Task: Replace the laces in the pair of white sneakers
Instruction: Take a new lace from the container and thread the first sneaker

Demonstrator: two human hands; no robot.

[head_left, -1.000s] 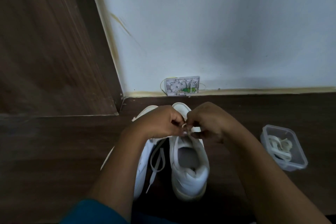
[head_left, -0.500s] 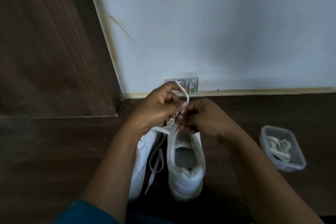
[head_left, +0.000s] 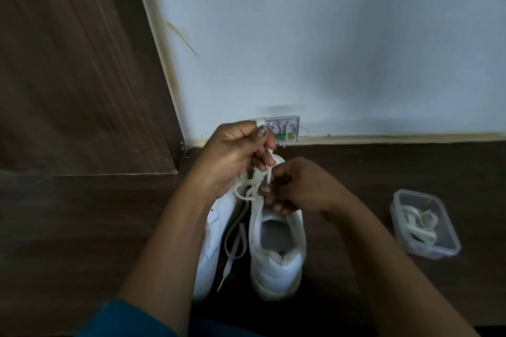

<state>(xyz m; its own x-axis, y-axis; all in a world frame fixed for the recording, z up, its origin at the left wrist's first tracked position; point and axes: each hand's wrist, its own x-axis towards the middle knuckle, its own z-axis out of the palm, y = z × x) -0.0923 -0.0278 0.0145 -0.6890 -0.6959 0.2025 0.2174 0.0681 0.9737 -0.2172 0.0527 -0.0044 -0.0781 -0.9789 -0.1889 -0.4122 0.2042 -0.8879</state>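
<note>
Nearest me, past a teal sleeve, the pair stands heels toward me on the dark wood floor. One white leather sneaker is on the left and a second white sneaker is right beside it, toes close to the floor's wall edge. A flat white lace tail dangles loose between them (I cannot tell which shoe it feeds), and I judge a long pull could drag it out of its eyelets.

Over the second sneaker's tongue, the left hand has its fingers curled round the white lace, which is drawn taut upward. The right hand pinches the same lace lower, by the eyelets. Too hard a tug could tip that shoe or unthread the other side.

Off right, a clear plastic box of coiled laces sits well apart, an awkward reach.
</note>
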